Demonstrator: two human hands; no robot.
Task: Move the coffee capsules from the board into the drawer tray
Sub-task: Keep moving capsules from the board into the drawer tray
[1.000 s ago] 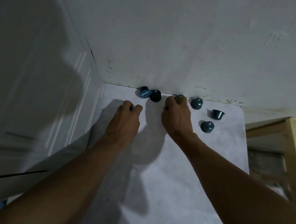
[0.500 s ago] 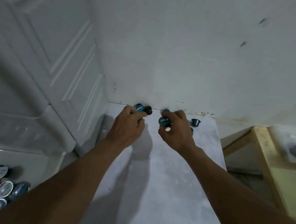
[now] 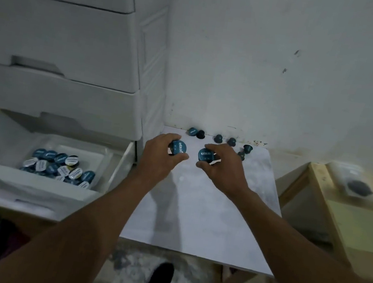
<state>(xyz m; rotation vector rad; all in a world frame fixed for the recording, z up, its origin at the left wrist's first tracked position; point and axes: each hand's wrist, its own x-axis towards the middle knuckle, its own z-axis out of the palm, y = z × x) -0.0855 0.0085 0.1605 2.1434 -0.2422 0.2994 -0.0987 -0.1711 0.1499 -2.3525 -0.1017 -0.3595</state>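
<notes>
My left hand (image 3: 160, 155) grips a blue coffee capsule (image 3: 179, 147) above the white board (image 3: 199, 207), foil lid facing me. My right hand (image 3: 224, 165) holds a second blue capsule (image 3: 205, 155) the same way, close beside the first. Several more dark blue capsules (image 3: 218, 138) lie along the board's far edge by the wall. To the left, the open drawer tray (image 3: 105, 153) holds a heap of capsules (image 3: 59, 166).
A white plastic drawer cabinet (image 3: 73, 50) stands left of the board, its lowest drawer pulled out. A wooden bench (image 3: 352, 216) with a clear bag sits to the right. The white wall (image 3: 289, 72) closes the back. My shoe shows on the floor below.
Both hands have lifted off the board's far edge, each with a capsule, and drawn back toward me. The view has swung left and down, which brings the open drawer into sight.
</notes>
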